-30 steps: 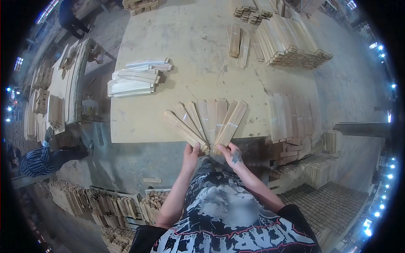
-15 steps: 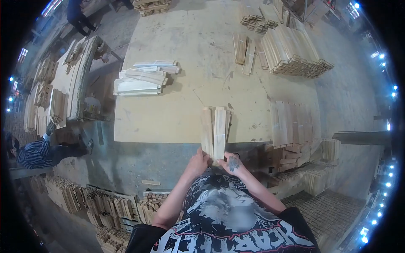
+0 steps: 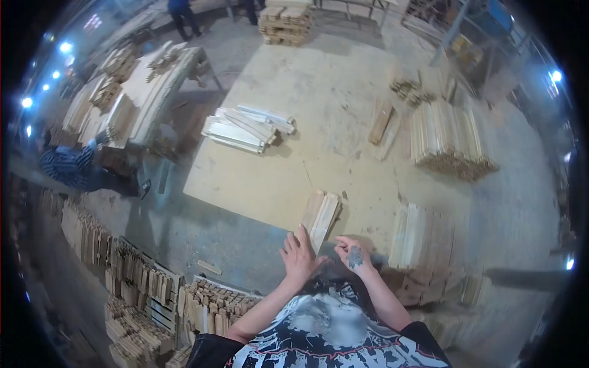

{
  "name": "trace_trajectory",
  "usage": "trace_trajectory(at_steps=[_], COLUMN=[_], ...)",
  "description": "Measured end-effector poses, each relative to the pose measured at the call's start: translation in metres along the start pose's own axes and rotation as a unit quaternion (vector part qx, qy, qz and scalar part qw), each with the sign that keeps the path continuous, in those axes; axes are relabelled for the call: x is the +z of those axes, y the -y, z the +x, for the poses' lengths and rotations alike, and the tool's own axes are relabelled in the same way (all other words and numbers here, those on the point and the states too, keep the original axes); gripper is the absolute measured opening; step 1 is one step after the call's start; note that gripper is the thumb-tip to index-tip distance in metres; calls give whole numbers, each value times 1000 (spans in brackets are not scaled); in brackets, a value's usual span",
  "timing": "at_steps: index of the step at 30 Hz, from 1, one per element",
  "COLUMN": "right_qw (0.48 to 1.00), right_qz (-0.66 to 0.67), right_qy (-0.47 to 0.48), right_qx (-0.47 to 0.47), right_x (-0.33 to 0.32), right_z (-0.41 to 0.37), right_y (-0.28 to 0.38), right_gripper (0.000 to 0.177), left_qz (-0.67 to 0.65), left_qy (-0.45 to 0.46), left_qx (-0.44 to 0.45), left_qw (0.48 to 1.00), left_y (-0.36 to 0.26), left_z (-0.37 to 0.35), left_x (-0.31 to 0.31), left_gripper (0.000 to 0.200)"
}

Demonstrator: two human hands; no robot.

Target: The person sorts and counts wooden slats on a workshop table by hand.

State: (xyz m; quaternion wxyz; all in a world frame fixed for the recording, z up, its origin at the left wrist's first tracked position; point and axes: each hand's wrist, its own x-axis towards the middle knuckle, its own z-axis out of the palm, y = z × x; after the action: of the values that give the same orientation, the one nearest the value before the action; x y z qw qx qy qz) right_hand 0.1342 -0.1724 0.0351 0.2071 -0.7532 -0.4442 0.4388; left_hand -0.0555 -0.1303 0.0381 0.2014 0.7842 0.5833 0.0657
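A small bundle of pale wood slats (image 3: 322, 214) lies at the near edge of the large tan board (image 3: 245, 202), its near end toward me. My left hand (image 3: 299, 256) is at the bundle's near left end, fingers spread and stretched forward, overlapping the wood in this view. To the right of the bundle is my right hand (image 3: 354, 254), apart from it, with its fingers loosely bent toward the slats and nothing held.
Whitish slats (image 3: 242, 130) lie piled on the board's left. A tall slat stack (image 3: 451, 138) stands at the right, with more slats (image 3: 420, 236) nearer me. A person in a striped top (image 3: 67, 167) works at the left table. Wood racks (image 3: 141, 276) stand lower left.
My hands have let go of the slats' near end and moved apart; the left has opened. The slats now lie closer together. The whole view has turned and shifted.
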Motion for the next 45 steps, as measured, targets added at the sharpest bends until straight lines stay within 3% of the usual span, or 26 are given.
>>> trace_trajectory(at_steps=[3, 6, 9, 12, 16, 19, 22, 24, 25, 26, 27, 28, 31, 33, 35, 37, 39, 40, 42, 43, 45], right_qw=[974, 835, 738, 700, 714, 732, 778, 822, 877, 920, 951, 972, 967, 977, 972, 974, 967, 961, 955, 950, 944], right_qz=[-197, -383, -499, -507, -505, -489, -433, -361, -268, -173, -76, 67, 52, 66, 103, 110, 157, 179, 193, 198, 285], right_qy=[18, 6, 65, 93, 212, 215, 181, 115, 81, 47, 14, 54, 19, 27, 28, 47, -15, -43, -123, -160, -146], right_qx=[-112, -396, -450, -495, -437, -423, -418, -426, -390, -349, -299, -218, -249, -202, -209, -195, -199, -208, -188, -180, -84], right_x=[-48, -52, -48, -45, -55, -52, -57, -62, -55, -43, -38, -34, -13, -19, -18, -30, -28, -26, -35, -39, -22], right_z=[13, 62, 98, 130, 128, 132, 125, 108, 112, 126, 131, 127, 131, 118, 125, 116, 125, 129, 98, 88, 68], right_y=[45, 47, 60, 62, 96, 83, 75, 64, 46, 18, 0, -4, -28, -7, -14, 1, -12, -18, -3, 3, -24], right_gripper=[69, 86, 91, 99, 106, 110, 106, 99, 97, 94, 92, 82, 71, 73, 63, 64, 63, 62, 57, 55, 44], left_qz=[45, 53, 30, 31, 46, 46, -20, -170, -245, -394, -531, -652, -640, -636, -615, -622, -421, -309, -162, -85, -7], left_qy=[-9, -20, 10, 31, 23, 38, 9, -75, -116, -137, -149, -153, -139, -113, -126, -119, -206, -252, -123, -58, 11], left_qx=[-34, -50, -28, 2, 30, -28, -3, -39, -57, -122, -185, -247, -228, -212, -249, -238, -166, -122, -22, 26, 45], left_qw=[998, 997, 999, 999, 998, 998, 1000, 982, 961, 901, 813, 700, 720, 733, 737, 736, 868, 909, 979, 994, 999], left_y=[-5, 0, 3, 14, 27, 37, 60, 78, 88, 91, 89, 87, 101, 94, 76, 87, 74, 64, 56, 52, 39], left_z=[-1, 1, 5, 9, 11, 6, -3, -11, -9, -1, 8, 12, 18, 20, 18, 25, 16, 15, 14, 13, 18], left_x=[10, 25, 10, 0, -11, -28, -31, -10, 2, 16, 33, 48, 82, 95, 72, 89, 54, 29, -10, -23, -39], left_gripper=[110, 125, 118, 110, 107, 110, 117, 111, 108, 101, 95, 89, 79, 74, 74, 71, 79, 84, 94, 100, 103])
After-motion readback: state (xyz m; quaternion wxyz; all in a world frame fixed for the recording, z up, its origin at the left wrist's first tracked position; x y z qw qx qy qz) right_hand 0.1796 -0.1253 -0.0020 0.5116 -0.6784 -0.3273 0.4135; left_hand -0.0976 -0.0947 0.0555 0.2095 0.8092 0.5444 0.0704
